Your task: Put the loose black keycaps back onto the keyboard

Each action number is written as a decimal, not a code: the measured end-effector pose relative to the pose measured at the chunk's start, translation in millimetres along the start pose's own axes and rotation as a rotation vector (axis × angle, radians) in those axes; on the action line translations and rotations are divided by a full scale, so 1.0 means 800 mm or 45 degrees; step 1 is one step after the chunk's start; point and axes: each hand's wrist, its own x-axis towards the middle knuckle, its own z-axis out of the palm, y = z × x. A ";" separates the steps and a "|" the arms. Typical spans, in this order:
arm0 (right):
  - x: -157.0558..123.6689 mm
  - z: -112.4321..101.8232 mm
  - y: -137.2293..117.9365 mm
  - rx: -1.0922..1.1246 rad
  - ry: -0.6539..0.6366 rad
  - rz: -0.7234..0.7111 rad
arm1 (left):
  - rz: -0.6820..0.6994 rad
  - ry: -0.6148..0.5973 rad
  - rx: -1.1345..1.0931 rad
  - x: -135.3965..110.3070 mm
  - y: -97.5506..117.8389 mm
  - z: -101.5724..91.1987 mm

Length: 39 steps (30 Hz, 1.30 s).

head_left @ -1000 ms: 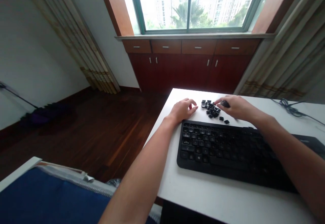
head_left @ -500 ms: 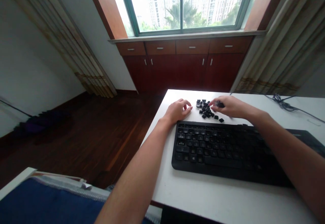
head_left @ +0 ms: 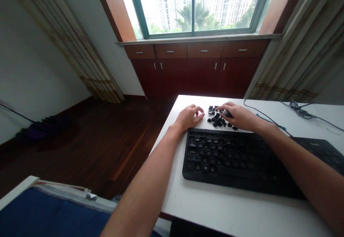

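My right hand [head_left: 242, 117] is over the right side of a loose pile of black keycaps [head_left: 219, 119], its index finger reaching to the far keycaps. A small black object [head_left: 228, 114] shows between its fingers and thumb; its exact kind is hard to make out. To the left of the pile, my left hand [head_left: 189, 117] rests on the white table with fingers loosely curled and a gap between thumb and index finger. Nothing shows in it. In front of both hands lies a black keyboard [head_left: 228, 163] with some keys off; my right forearm crosses above its right part.
The white table [head_left: 199, 201] carries a thin black cable [head_left: 264, 114], a coiled cable [head_left: 299, 109] at far right and a bluish strip [head_left: 268, 120] behind my right wrist. Beyond stand red-brown cabinets [head_left: 188, 74] below a window. A dark blue cloth surface [head_left: 53, 212] is at lower left.
My right hand has shifted left and slightly nearer over the keycaps, and the black object moved with it. Several keycaps lie spread differently. My left hand stays in place.
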 end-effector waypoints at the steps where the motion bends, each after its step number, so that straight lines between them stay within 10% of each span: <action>1: 0.001 0.001 0.000 -0.017 0.010 -0.001 | 0.024 0.003 0.009 0.001 0.000 0.000; 18: 0.075 0.011 0.002 -0.125 -0.109 -0.058 | 0.330 -0.038 -0.044 0.022 -0.001 0.018; 39: 0.060 0.008 0.010 0.096 -0.020 -0.005 | 0.102 0.000 -0.239 0.019 0.010 0.010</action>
